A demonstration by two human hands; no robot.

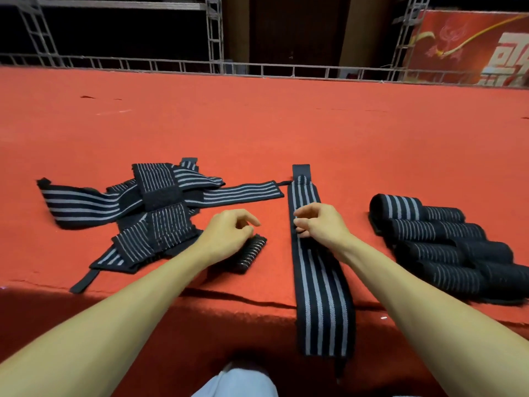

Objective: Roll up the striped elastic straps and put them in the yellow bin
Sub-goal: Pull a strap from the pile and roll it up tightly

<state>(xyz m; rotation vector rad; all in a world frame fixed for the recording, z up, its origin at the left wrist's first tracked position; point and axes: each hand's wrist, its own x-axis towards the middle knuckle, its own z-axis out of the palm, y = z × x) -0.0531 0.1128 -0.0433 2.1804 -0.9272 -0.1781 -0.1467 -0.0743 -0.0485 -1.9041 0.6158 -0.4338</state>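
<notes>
A long black strap with grey stripes lies flat on the red carpeted platform, its near end hanging over the front edge. My right hand sits over its middle, curled fingertips pinching a small dark loop on it. My left hand hovers with loosely curled fingers, and its heel rests against a small rolled strap lying left of the flat one. A tangled heap of unrolled striped straps lies farther left. No yellow bin is in view.
Several rolled straps are stacked at the right near the platform's edge. Metal truss railing runs along the far side, with a red banner at the back right. My knee shows below the front edge.
</notes>
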